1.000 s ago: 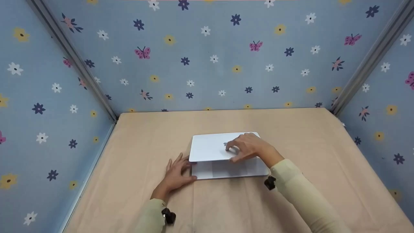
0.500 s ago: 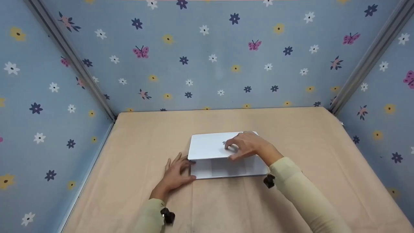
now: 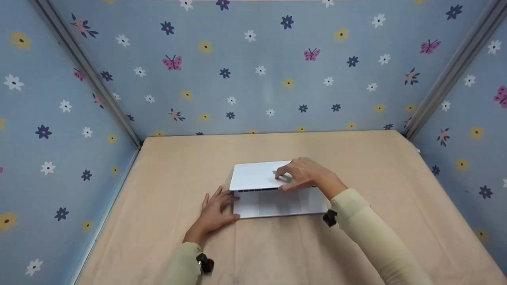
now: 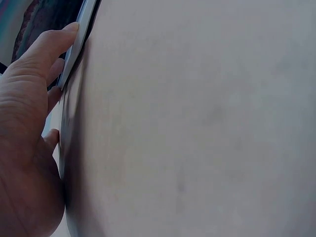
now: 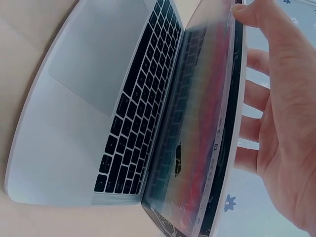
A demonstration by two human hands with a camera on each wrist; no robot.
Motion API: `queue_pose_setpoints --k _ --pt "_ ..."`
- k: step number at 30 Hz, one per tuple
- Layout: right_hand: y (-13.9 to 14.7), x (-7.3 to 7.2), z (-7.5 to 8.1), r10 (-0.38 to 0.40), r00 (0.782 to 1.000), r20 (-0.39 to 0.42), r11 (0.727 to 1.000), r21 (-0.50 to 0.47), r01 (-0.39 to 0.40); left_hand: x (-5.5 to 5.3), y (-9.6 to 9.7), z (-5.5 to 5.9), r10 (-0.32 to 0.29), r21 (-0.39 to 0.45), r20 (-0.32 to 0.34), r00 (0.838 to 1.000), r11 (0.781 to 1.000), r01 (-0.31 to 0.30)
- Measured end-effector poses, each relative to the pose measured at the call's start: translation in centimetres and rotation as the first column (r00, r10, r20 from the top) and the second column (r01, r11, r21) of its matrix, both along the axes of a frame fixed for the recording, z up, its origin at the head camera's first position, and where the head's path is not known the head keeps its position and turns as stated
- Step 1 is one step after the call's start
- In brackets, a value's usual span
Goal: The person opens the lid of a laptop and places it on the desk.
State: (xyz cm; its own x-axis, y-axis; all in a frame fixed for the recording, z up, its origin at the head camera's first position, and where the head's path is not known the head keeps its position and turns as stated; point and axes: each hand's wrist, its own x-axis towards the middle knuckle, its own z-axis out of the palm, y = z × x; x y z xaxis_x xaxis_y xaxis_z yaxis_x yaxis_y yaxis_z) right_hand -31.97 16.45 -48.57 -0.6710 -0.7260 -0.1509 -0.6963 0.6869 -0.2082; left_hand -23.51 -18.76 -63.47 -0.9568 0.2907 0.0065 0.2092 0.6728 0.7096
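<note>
A silver laptop (image 3: 277, 204) lies on the cloth-covered table, its lid (image 3: 253, 178) raised partway over the keyboard. My right hand (image 3: 303, 174) pinches the lid's front edge. In the right wrist view, its thumb presses the rim of the lit screen (image 5: 197, 148), and the other fingers lie against the outer side. Black keys (image 5: 143, 98) show below the screen. At the base's left front corner, my left hand (image 3: 216, 213) rests with fingers spread and thumb on the edge. The left wrist view shows that hand (image 4: 29, 98) alongside the laptop's edge (image 4: 79, 44).
The beige cloth (image 3: 178, 170) covers the table all around the laptop. Blue flowered panels (image 3: 253, 59) stand behind and on both sides, joined by grey metal posts (image 3: 439, 71). A small black device (image 3: 206, 264) sits at each wrist.
The lid's front edge has risen, and more of the base shows beneath it. My right hand has moved up slightly with the lid, while the left hand keeps its place.
</note>
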Motion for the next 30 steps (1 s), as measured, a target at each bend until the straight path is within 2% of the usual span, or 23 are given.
queue_pose_setpoints --k 16,30 --pt "-0.24 -0.09 0.28 -0.002 1.0 -0.007 1.0 0.022 0.002 0.0 0.0 -0.05 -0.008 0.01 -0.019 1.0 1.0 0.008" --pt "-0.14 0.33 0.62 -0.018 0.999 -0.028 1.0 0.01 0.018 0.01 0.09 0.05 0.003 -0.008 0.003 1.0 1.0 -0.003"
